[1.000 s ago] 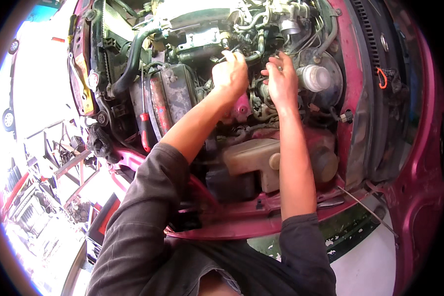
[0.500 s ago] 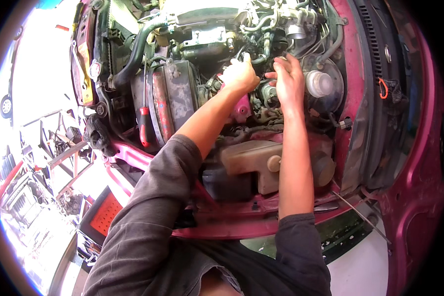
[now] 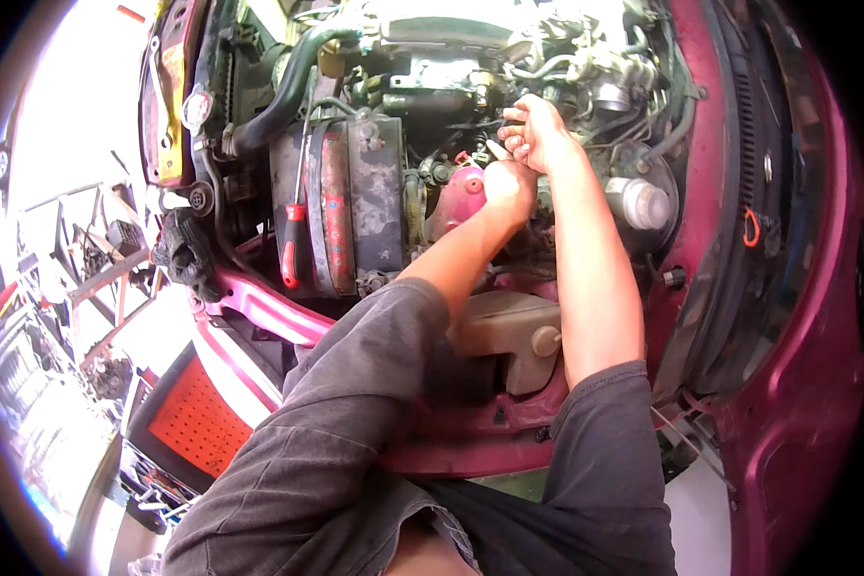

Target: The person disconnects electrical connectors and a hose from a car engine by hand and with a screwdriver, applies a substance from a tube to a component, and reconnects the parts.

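Note:
Both of my hands are deep in the engine bay of a pink-red car, close together beside the engine. My left hand is closed beside a pink rounded part, one finger or thumb poking up; what it grips, if anything, is hidden. Just above and to the right, my right hand has its fingers curled inward beside thin dark hoses or wires; I cannot make out what lies in them. A screwdriver with a red and black handle stands tilted against the battery-side box.
A combination wrench lies on the left edge rail. Nearer me sits a cloudy plastic reservoir; a white-capped reservoir is at the right. An orange clip hangs on the cowl. An orange perforated panel stands at lower left.
My left hand has moved right and nearer me, beside the pink part. My right hand has shifted left and slightly farther in, its fingers curling more. The whole view has shifted a little.

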`<state>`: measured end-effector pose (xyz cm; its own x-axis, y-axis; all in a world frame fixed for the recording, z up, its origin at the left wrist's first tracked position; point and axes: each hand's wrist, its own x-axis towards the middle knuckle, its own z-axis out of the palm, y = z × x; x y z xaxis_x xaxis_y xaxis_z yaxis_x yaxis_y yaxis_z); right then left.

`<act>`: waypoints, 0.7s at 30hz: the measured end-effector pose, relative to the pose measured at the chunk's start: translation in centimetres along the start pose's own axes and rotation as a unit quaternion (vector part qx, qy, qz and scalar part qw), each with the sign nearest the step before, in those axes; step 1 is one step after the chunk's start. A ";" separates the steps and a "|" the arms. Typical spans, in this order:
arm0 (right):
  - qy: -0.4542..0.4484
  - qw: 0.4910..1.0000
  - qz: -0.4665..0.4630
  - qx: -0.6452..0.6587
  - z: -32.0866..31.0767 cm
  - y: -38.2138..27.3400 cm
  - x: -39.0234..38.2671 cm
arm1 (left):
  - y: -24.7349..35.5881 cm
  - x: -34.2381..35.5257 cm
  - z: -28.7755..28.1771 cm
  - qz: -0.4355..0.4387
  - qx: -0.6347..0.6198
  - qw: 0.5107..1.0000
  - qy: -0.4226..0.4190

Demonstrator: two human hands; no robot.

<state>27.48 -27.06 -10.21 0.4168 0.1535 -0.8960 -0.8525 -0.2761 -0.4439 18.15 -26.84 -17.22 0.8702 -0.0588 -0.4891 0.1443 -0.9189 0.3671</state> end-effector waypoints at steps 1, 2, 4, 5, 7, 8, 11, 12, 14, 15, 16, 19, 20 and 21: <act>-0.010 1.000 0.017 -0.001 0.6 -0.2 0.6 | -0.1 -0.1 0.0 -0.002 0.013 1.000 0.003; -0.022 0.999 0.037 -0.008 1.0 -0.1 1.7 | -0.1 0.4 0.9 -0.015 0.002 1.000 0.020; -0.001 0.999 0.042 -0.030 2.8 0.2 2.3 | -0.3 1.3 2.4 -0.049 -0.017 0.998 0.047; 0.005 0.999 0.038 -0.029 2.4 0.2 2.5 | 0.2 1.3 2.2 -0.037 -0.013 0.999 0.016; 0.005 0.999 0.044 -0.028 1.2 0.2 2.7 | 0.7 -0.1 -0.4 -0.018 -0.017 0.999 -0.034; 0.003 0.999 0.033 -0.037 0.7 0.3 2.5 | 1.0 -0.5 -1.3 0.004 -0.025 0.999 -0.038; -0.014 0.998 0.021 -0.059 1.1 0.5 3.6 | 0.7 -0.5 -0.5 -0.041 -0.007 0.999 0.025; -0.022 0.998 0.022 -0.053 1.4 0.5 3.7 | 0.6 -0.4 -0.4 -0.049 -0.004 0.998 0.037; -0.074 0.995 0.014 -0.069 2.0 0.7 3.8 | -0.1 -0.8 -0.5 -0.063 -0.003 0.997 0.042; -0.092 0.993 0.013 -0.068 1.8 0.6 3.9 | -0.2 -0.9 -0.9 -0.042 -0.011 0.999 0.027; -0.106 0.992 0.011 -0.065 1.6 0.6 4.1 | -0.4 -1.2 -1.3 -0.023 -0.019 0.999 0.012; -0.098 0.993 0.003 -0.063 1.0 1.1 4.6 | -0.1 -1.2 -1.5 -0.009 -0.014 1.000 -0.012; -0.097 0.994 0.008 -0.059 0.8 1.1 4.8 | 0.1 -1.3 -1.6 -0.012 -0.014 1.000 -0.002; -0.096 0.994 0.013 -0.055 0.7 1.0 5.0 | 0.1 -1.3 -1.5 -0.012 -0.014 1.000 -0.001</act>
<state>28.49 -25.94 -15.16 0.3177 0.3207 -0.8923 -0.8184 -0.3824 -0.4288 17.77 -26.30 -15.39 0.8653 -0.0368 -0.4999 0.1791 -0.9088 0.3769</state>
